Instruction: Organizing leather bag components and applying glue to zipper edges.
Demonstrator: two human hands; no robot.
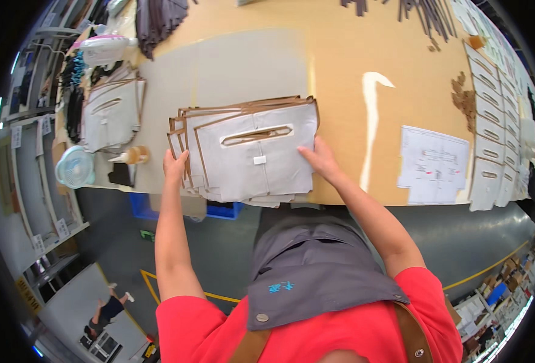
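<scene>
Counter [340, 72] spread tan and broad before me, and the stack of panels [237, 166] lay at its near edge, a little left of the middle, directly between my two grips. The panels looked flat and pale grey with brown edging [201, 154]; I judged each one light and bendable, firmer along that edging than across its face, and not fragile, though a sharp fold might have creased it. The layers seemed apt to slide over one another, since they were fanned unevenly at the left. The surest hold, to my mind, was on both side edges at once, thumbs above and fingers outside. My left grip [175, 166] was at the fanned edges, thumb and finger spread apart; I could not tell whether it pinched any layer. My right grip [320, 158] lay against the right edge, thumb over the top, other fingers partly hidden, so its pinch was unclear too. A long slot [256, 135], a poor place to pull, ran between the grips; just nearer sat a small white tab [259, 160], touched by neither.
</scene>
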